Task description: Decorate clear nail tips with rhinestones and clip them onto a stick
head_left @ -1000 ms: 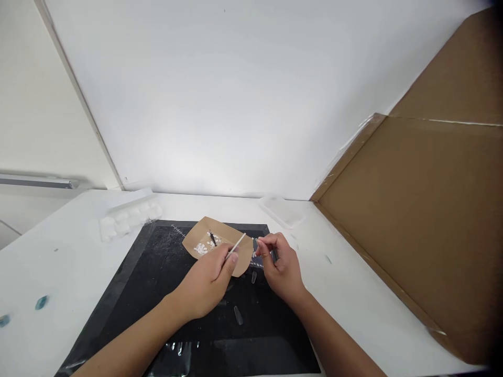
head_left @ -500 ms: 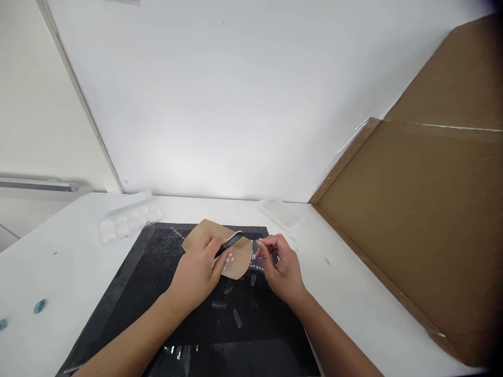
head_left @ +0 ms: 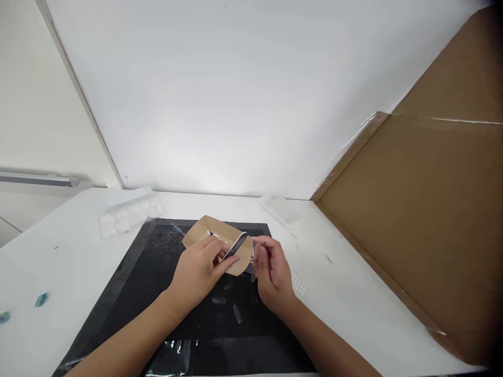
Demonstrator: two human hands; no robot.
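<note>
My left hand [head_left: 199, 264] is closed around a nail file [head_left: 237, 246], a dark strip with a white edge, between thumb and fingers. It is held over a brown paper tray [head_left: 204, 225] that has small white bits and a dark speck on it. My right hand [head_left: 274, 269] is closed at the tray's right edge, its index fingertip close to the far end of the file. Whatever those curled fingers may hold is hidden. Clear false nail tips [head_left: 238, 314] lie on the black mat [head_left: 133, 309] below both hands.
A white moulded tray [head_left: 131, 214] stands at the back left, a shallow clear tray [head_left: 281, 209] at the back right. White dots [head_left: 299, 285] lie beside my right wrist. Blue-green pieces [head_left: 41, 299] lie far left. A cardboard panel [head_left: 424, 220] rises on the right.
My right hand has shifted slightly left and turned, its index finger now stretched toward the file's end. The file has tilted steeper. More of the tray's white bits and the white dots now show.
</note>
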